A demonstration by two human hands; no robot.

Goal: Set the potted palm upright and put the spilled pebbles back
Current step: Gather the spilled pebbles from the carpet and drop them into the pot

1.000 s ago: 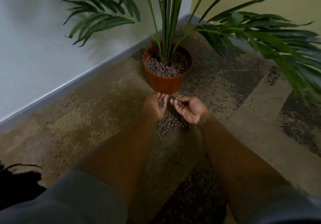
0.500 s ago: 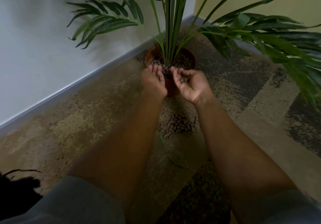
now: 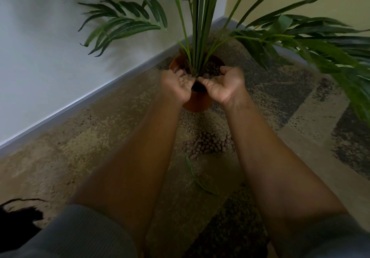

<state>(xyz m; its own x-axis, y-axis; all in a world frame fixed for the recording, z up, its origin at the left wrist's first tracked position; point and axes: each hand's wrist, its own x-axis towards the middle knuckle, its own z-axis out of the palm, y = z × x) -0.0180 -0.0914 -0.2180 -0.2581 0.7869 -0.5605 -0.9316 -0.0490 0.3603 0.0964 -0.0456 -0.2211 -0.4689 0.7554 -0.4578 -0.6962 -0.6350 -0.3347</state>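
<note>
The potted palm (image 3: 200, 37) stands upright in its orange pot (image 3: 197, 101) near the corner of the room. Brown pebbles (image 3: 214, 69) fill the pot's top around the stems. My left hand (image 3: 176, 85) and my right hand (image 3: 224, 85) are side by side over the near rim, cupped and tilted toward the pot, their fingertips hidden behind the palms. No pebbles show in either hand. A pile of spilled pebbles (image 3: 208, 144) lies on the carpet between my forearms, in front of the pot.
A loose green leaf (image 3: 198, 177) lies on the patterned carpet below the pile. A white wall with a grey baseboard (image 3: 80, 105) runs along the left. Long fronds (image 3: 320, 43) spread low to the right. A dark object (image 3: 16, 217) sits at bottom left.
Both hands rose from the spilled pile carrying pebbles and moved forward over the pot's rim, then tipped toward the pot.
</note>
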